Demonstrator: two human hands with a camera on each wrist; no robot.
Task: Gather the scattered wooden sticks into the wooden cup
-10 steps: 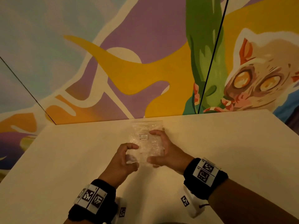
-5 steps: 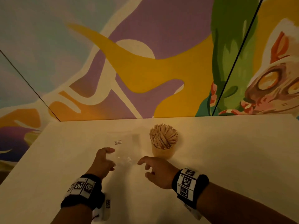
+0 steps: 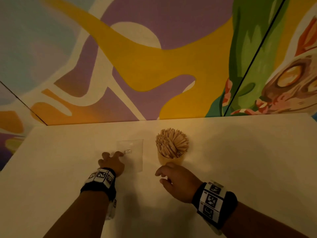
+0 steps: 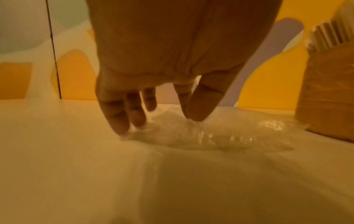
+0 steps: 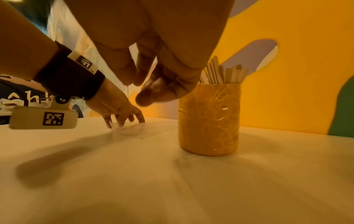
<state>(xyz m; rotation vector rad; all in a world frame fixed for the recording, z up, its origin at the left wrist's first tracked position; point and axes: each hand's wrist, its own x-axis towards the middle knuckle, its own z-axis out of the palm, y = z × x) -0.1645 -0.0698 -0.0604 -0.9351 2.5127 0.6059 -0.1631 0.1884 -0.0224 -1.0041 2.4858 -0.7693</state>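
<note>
A wooden cup (image 3: 169, 160) stands upright on the white table, packed with several wooden sticks (image 3: 172, 143) that fan out above its rim. No loose sticks show on the table. A clear plastic bag (image 3: 133, 155) with a small label lies flat just left of the cup. My left hand (image 3: 112, 156) touches the bag's left edge with straight fingertips (image 4: 122, 127). My right hand (image 3: 163, 176) hovers just in front of the cup (image 5: 208, 121), its fingers loosely curled and holding nothing.
The white table (image 3: 248, 169) ends at a painted wall (image 3: 154, 66) close behind the cup. Its left edge (image 3: 15, 152) runs diagonally past my left arm. Both wrists wear black bands with marker tags.
A second ago both hands held the clear bag up. It now lies flat on the table with the left fingertips on it. The right hand let go and drew back near the cup.
</note>
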